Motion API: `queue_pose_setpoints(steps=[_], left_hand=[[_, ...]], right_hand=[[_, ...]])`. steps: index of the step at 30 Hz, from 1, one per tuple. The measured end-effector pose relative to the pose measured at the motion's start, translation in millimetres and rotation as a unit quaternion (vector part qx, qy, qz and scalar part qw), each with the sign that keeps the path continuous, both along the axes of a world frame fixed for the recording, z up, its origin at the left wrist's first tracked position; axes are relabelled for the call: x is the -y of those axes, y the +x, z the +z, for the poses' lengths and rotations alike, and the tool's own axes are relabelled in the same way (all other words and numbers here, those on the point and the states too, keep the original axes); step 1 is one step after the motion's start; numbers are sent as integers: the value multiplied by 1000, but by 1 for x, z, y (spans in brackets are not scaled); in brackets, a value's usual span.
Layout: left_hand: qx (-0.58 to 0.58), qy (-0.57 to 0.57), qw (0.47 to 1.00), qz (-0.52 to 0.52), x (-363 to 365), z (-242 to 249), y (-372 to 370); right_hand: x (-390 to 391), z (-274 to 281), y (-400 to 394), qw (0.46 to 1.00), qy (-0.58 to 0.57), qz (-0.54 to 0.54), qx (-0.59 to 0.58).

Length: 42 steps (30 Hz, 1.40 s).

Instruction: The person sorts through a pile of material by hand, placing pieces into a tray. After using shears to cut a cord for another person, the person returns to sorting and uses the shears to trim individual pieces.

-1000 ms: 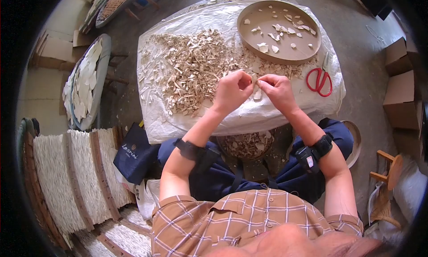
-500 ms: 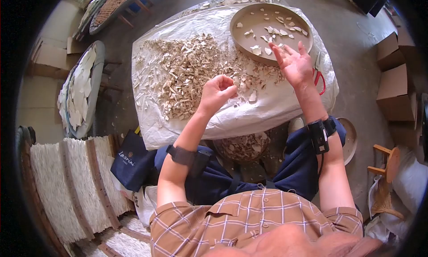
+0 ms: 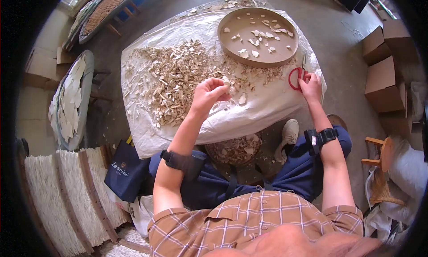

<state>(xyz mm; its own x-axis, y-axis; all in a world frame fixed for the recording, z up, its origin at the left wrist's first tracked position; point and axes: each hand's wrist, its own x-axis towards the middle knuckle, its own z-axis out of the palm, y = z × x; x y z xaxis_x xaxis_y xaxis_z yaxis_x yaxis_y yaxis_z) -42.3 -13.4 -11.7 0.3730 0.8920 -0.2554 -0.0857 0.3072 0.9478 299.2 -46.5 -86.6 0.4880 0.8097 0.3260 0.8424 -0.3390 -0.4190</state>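
Observation:
My left hand point(image 3: 208, 96) is closed in a pinch on a pale flake point(image 3: 226, 81), just right of the heap of beige broken pieces point(image 3: 178, 69) on the white cloth point(image 3: 263, 112). My right hand point(image 3: 310, 86) has its fingers closed at the red handles of the scissors point(image 3: 294, 78), whose blades point away from me on the cloth's right side. The round tray point(image 3: 256, 58), holding several pale pieces, stands behind and between my hands. Loose bits lie between the heap and the scissors.
Below the cloth's near edge is a round container of pieces point(image 3: 236, 152). A dark blue bag point(image 3: 127, 170) and stacked pale sheets point(image 3: 67, 190) are at the left. Cardboard boxes point(image 3: 383, 85) and a wooden stool point(image 3: 385, 153) stand at the right.
My right hand has left the tray's near edge, moved right and down to the scissors, and closed from open. My left hand remains pinched beside the heap. The whole view has shifted slightly.

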Motion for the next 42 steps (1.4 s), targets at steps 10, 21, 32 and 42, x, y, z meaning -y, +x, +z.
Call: queue_pose_setpoints(steps=[10, 21, 32, 42], left_hand=[[169, -118, 978, 20, -3, -13, 8], [262, -82, 961, 32, -3, -17, 6], [245, -33, 968, 40, -1, -11, 3], [208, 23, 977, 36, 5, -10, 6]], right_hand=[[-4, 5, 3, 984, -3, -67, -167], [20, 85, -86, 766, 21, 269, -583], [29, 91, -155, 902, 45, 376, -205], [29, 89, -151, 904, 64, 412, -92]])
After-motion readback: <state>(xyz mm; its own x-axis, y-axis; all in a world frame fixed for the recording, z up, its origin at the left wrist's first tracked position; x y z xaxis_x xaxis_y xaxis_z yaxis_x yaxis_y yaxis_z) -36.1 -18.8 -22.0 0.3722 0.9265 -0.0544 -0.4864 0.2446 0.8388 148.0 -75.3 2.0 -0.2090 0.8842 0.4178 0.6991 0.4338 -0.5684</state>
